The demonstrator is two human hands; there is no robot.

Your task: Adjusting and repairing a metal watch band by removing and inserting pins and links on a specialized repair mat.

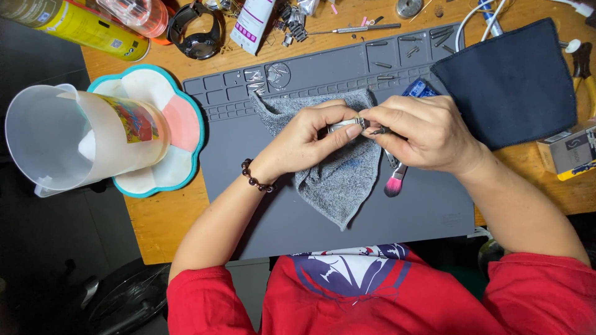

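Fingers of both hands pinch one small silver metal piece [346, 126] over the grey cloth [335, 180]; left hand [307, 139] and right hand [422, 133] hide most of it. One pink-tipped brush [393, 183] pokes out below.

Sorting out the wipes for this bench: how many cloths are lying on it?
2. A grey cloth lies on the grey mat under both hands; a dark blue cloth lies at the mat's upper right corner. Others may be hidden in the clutter.

Open: bare lower part of grey silicone work mat [372, 229]. Blocked: left by frosted plastic jug [81, 139], upper right by dark blue cloth pouch [512, 80].
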